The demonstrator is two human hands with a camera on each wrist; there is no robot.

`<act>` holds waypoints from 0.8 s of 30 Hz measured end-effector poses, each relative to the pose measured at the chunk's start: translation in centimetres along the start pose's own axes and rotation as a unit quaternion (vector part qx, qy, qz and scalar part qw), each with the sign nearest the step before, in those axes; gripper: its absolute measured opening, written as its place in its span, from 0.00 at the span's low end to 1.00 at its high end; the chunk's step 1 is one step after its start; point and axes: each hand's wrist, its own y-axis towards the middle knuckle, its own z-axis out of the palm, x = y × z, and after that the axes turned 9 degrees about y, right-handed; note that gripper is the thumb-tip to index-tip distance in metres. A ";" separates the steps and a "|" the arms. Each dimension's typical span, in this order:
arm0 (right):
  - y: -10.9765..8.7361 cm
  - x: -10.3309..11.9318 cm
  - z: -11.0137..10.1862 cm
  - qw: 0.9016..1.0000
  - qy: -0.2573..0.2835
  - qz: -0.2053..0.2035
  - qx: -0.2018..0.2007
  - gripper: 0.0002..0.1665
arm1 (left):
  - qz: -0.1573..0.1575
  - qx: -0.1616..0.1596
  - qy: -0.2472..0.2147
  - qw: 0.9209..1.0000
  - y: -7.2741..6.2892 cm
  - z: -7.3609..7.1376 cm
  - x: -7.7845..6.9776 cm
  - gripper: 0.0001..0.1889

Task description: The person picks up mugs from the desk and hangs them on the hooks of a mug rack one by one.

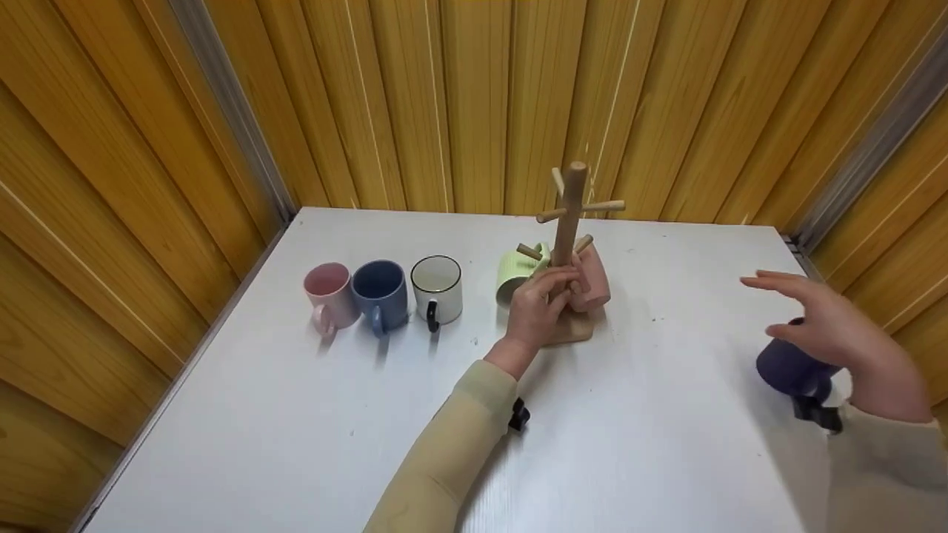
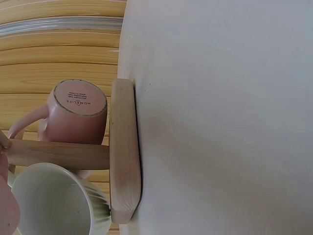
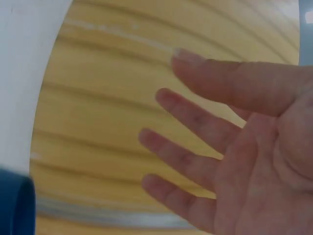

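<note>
A wooden mug tree (image 1: pixel 570 215) stands on the white table, and my left hand (image 1: pixel 535 307) grips its post low down. A light green mug (image 1: pixel 515 270) hangs on the tree's left side, its mouth facing the front. On the other side hangs a pink mug (image 1: pixel 595 277), tilted; its printed base (image 2: pixel 80 97) shows in the left wrist view. My right hand (image 1: pixel 840 326) is over a dark blue mug (image 1: pixel 785 366) at the right, fingers spread and nothing in them. Part of that mug is hidden by the hand; a blue rim (image 3: pixel 19 205) shows in the right wrist view.
Left of the tree, a pink mug (image 1: pixel 331 296), a blue mug (image 1: pixel 380 296) and a white mug with a black rim (image 1: pixel 438 289) stand upright in a row, handles toward the front. Yellow wood-look walls (image 1: pixel 474 104) close off the back and sides of the table (image 1: pixel 637 459).
</note>
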 end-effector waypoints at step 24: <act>-2.7 -10.3 -0.4 0.977 -0.013 0.186 0.106 0.66 | -0.021 0.024 0.006 0.999 0.0 0.1 -0.3 0.13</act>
